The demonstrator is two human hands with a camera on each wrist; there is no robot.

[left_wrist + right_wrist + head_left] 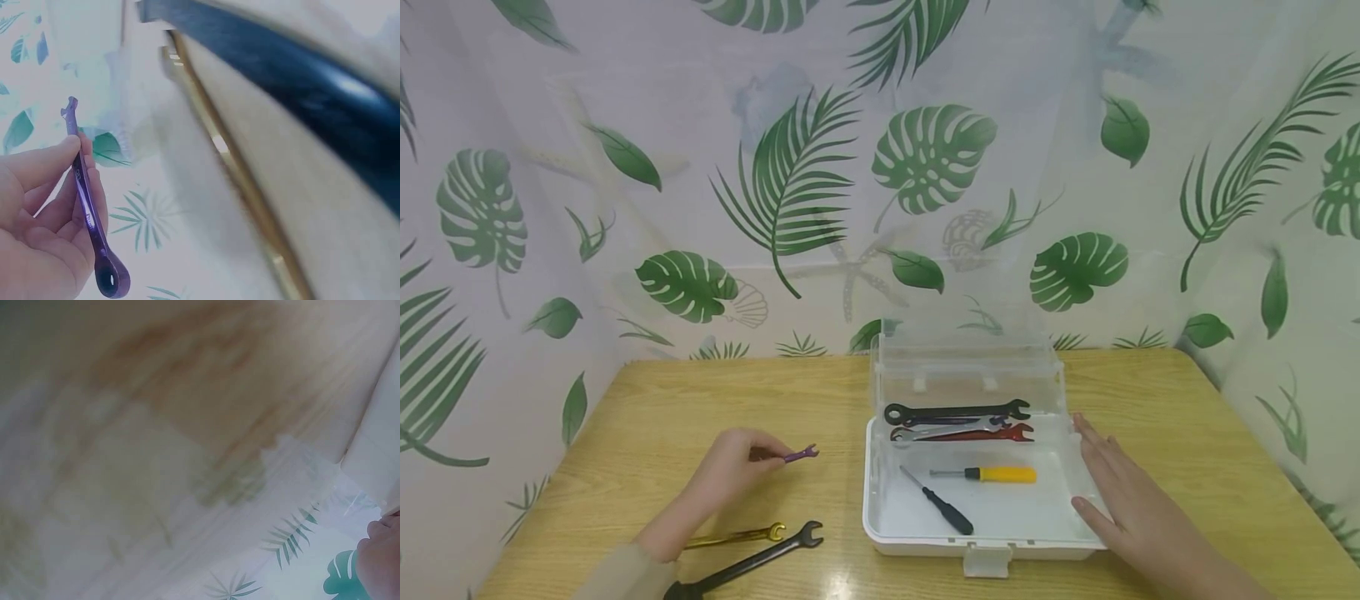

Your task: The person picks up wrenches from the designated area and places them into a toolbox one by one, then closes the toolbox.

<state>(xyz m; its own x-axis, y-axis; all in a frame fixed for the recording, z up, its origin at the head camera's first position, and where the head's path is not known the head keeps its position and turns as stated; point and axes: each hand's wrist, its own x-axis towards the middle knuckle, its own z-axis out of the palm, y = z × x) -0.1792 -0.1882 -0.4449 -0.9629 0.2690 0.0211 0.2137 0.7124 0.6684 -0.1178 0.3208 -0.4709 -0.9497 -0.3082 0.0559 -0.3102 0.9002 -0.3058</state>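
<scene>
On the worktop [760,392], the straight-fingered right grip [1123,496] touches a box [1015,515]. The left grip [736,461] pinches a purple wrench [89,212], likely light, stiff, best held mid-handle.

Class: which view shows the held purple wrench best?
Left wrist: both ends of the purple wrench show close up. The head view shows only its open end and some shaft; the right wrist view, none.

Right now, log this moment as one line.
left hand: holds slim purple metal wrench | right hand: touches white plastic toolbox | clear plastic lid: open
</scene>
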